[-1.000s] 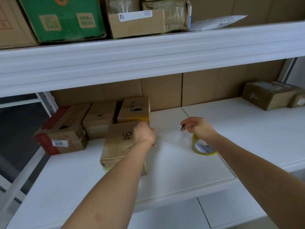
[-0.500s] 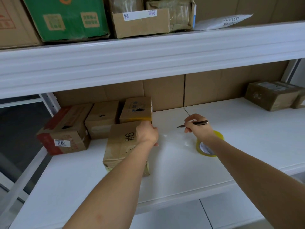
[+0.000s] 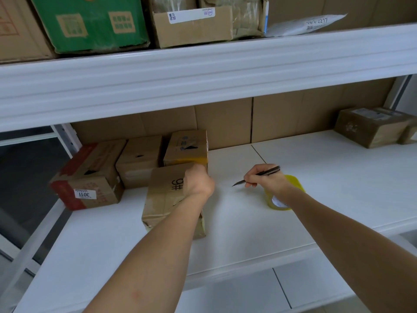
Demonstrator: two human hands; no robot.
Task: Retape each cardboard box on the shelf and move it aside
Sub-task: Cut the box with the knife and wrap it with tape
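White shelf board [image 3: 237,240]: the bare near part lies under both my forearms; everything I am working with sits on it.
Box marked #6 [image 3: 162,199]: brown cardboard, nearest of the boxes, left of centre on the shelf, its marked top facing up and its near edge crumpled.
Left hand [image 3: 198,181]: I have it on the far right corner of the box marked #6, fingers curled over that edge and gripping it.
Right hand [image 3: 267,179]: to the right of the box and apart from it, I pinch a black pen-like tool [image 3: 257,176] between thumb and fingers; its point aims left and hangs just over the shelf. I cannot tell whether it is a pen or a blade.
Tape roll [image 3: 277,203]: yellow, standing on the shelf right under my right wrist, partly hidden by it.
Far left cluster: a red-edged box [image 3: 88,177] with a white label reading 3011, a plain box [image 3: 138,163] beside it, and a yellow-taped box [image 3: 186,146] just behind the box marked #6, all near the cardboard back wall [image 3: 225,123].
Far right: two brown boxes [image 3: 370,126] well apart from my hands.
Upper shelf [image 3: 203,71]: it carries a green box [image 3: 90,21], an open carton [image 3: 194,26] and a white mailer [image 3: 306,23].
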